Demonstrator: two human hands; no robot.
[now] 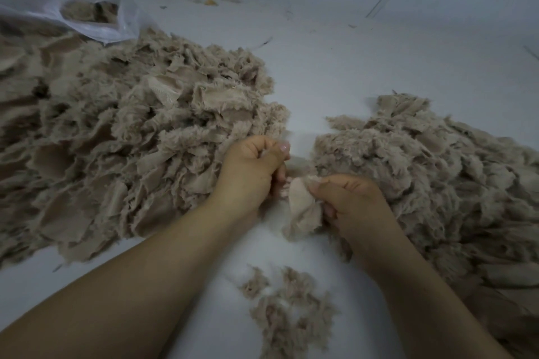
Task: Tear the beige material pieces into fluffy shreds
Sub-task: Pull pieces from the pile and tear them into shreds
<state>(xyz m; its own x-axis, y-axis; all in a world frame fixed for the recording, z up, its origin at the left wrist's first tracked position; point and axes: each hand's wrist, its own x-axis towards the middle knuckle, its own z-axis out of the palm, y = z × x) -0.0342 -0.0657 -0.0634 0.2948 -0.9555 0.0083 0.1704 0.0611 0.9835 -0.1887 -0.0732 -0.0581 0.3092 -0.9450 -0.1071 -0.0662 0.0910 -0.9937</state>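
A small beige material piece is held between my two hands in the middle of the view. My left hand grips its upper left part with curled fingers. My right hand pinches its right side between thumb and fingers. A big heap of beige pieces lies to the left. Another beige heap lies to the right, behind my right hand. A small cluster of fluffy shreds lies near me between my forearms.
Everything lies on a pale grey-white surface. A translucent plastic bag with more beige material stands at the far left. Small scraps and an orange bit lie at the back.
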